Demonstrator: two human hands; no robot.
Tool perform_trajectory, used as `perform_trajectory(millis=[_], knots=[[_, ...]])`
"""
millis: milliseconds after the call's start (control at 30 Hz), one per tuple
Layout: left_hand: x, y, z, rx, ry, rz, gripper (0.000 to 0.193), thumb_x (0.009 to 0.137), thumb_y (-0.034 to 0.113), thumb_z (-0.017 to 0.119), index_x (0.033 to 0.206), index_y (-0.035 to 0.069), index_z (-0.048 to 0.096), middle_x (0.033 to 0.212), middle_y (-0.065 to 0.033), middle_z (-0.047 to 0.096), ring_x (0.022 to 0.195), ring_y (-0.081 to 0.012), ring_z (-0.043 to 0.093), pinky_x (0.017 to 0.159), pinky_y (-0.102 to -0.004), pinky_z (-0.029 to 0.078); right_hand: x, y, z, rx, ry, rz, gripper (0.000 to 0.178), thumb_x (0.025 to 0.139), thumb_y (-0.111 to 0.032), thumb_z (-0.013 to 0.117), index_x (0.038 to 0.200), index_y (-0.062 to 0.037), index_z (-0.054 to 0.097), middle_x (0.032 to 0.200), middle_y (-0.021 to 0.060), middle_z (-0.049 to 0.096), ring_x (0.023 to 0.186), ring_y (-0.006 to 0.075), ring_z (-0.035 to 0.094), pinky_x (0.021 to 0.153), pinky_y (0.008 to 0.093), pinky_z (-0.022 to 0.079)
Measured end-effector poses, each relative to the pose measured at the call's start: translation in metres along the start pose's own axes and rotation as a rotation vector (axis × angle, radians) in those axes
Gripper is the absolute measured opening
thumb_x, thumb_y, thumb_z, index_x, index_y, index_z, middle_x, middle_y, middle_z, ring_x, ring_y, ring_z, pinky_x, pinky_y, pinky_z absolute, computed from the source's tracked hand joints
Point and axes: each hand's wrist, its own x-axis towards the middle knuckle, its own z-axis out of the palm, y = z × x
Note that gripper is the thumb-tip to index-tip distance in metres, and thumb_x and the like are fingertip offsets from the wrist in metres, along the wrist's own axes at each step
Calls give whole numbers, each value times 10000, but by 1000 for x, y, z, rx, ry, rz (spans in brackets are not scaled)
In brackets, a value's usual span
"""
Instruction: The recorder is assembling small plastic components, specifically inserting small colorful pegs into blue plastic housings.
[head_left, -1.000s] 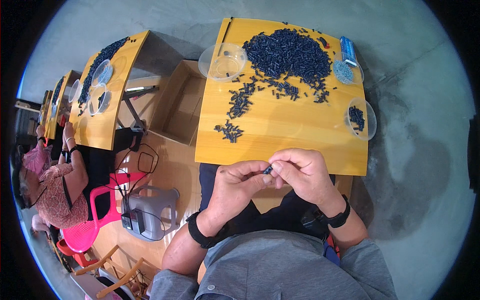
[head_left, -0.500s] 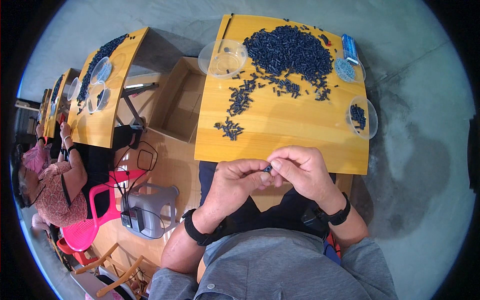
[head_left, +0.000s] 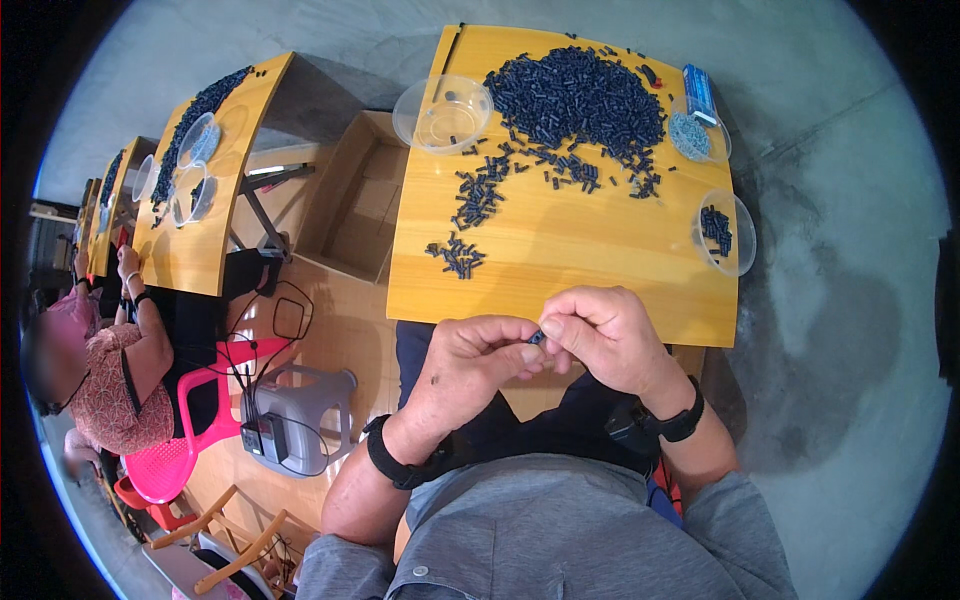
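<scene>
Just off the table's near edge, my left hand (head_left: pixel 470 368) pinches a small black cylindrical piece (head_left: pixel 537 338) between thumb and index finger. My right hand (head_left: pixel 605 342) meets it there, its thumb and index finger closed at the piece's end. Whether a second tiny part sits in the right fingertips is hidden. Beyond the hands, a large heap of similar black pieces (head_left: pixel 570 100) covers the far part of the yellow wooden table (head_left: pixel 580 260). Smaller clusters (head_left: pixel 478 198) trail down its left side.
A clear round tub (head_left: pixel 442 118) stands far left. At the right are a tub of small light-blue parts (head_left: pixel 690 137), a blue box (head_left: pixel 699 92) and a tub of black pieces (head_left: pixel 716 230). An open cardboard box (head_left: pixel 350 205) lies left; another person (head_left: pixel 125 385) sits beyond.
The view has shifted very slightly. Both hands stay together around the small black piece, with only a tiny shift of the right fingers.
</scene>
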Motion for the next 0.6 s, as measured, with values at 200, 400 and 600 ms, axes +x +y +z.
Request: perform_trajectory(millis=[200, 400, 600], knots=[[4, 0, 0, 35, 17, -7, 149, 849, 2, 638, 990, -37, 665, 851, -68, 679, 757, -108, 629, 702, -241, 528, 3, 1, 3, 8, 31, -8, 158, 922, -118, 567, 849, 13, 616, 661, 31, 620, 557, 76, 579, 507, 223, 458], [4, -3, -2, 14, 15, -46, 139, 854, 9, 636, 981, -38, 665, 840, -75, 679, 758, -116, 634, 711, -243, 529, 1, 3, 2, -43, 42, -75, 117, 904, -82, 588, 848, 15, 620, 676, 31, 628, 582, 66, 581, 515, 218, 466], [7, -4, 1, 151, 10, -13, 119, 867, 28, 634, 962, -38, 666, 830, -56, 676, 733, -90, 610, 678, -218, 501, -2, 8, 5, 139, 72, -4, 103, 900, -83, 600, 864, 12, 618, 710, 32, 643, 587, 56, 579, 518, 198, 463]])
